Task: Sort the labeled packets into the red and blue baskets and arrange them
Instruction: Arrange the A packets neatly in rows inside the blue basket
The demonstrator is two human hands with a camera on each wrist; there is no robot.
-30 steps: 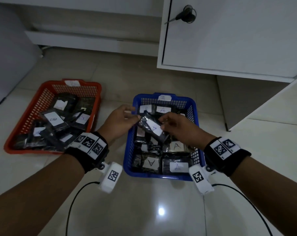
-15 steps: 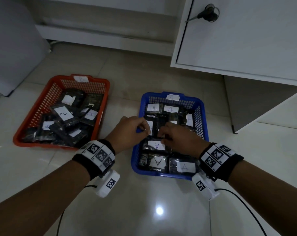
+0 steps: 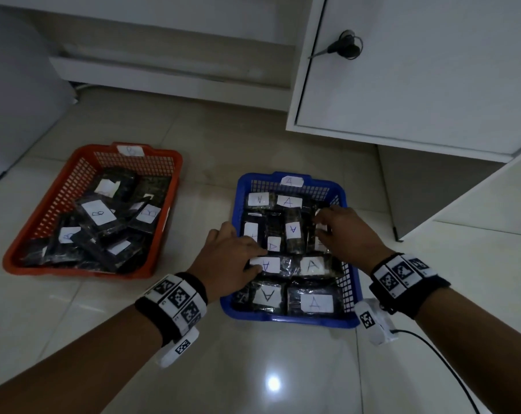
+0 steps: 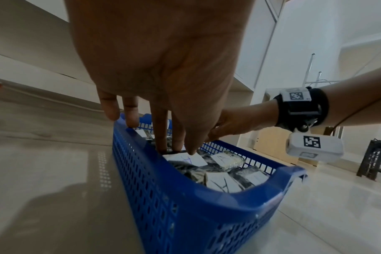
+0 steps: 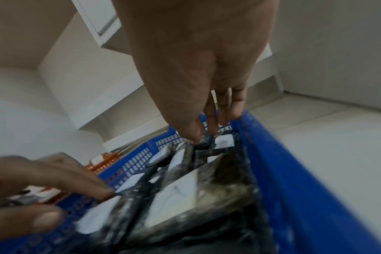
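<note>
Both hands are down inside the blue basket (image 3: pixel 350 297), and neither has a packet clasped. The left hand (image 3: pixel 232 258) lies with its fingers (image 4: pixel 163 137) stretched out nearly straight, tips pressing on the packets at the basket's left side, right at the far edge of an A-labeled packet (image 3: pixel 268 264); in the left wrist view the little finger hangs over the left rim. The right hand (image 3: pixel 346 231) reaches to the far right part of the basket, fingers (image 5: pixel 211 120) extended downward, tips touching the packets near the right wall; whether the thumb pinches an edge there I cannot tell, since the right wrist view is blurred.

This posture reads as tidying, not carrying: flat fingertips nudge and press packets so they sit in rows with labels facing up. The A packets (image 3: pixel 292 228) lie directly under and between the 2 hands, mostly flat and side by side, filling the basket's floor.

Further out, well to the left of the left hand, the red basket (image 3: pixel 83 174) sits on the tiled floor (image 3: pixel 253 369) with its B packets (image 3: pixel 101 213) piled loosely and overlapping, so that one likely needs arranging too. A white cabinet (image 3: pixel 417 85) with a key (image 3: pixel 343 47) in its door stands behind.
</note>
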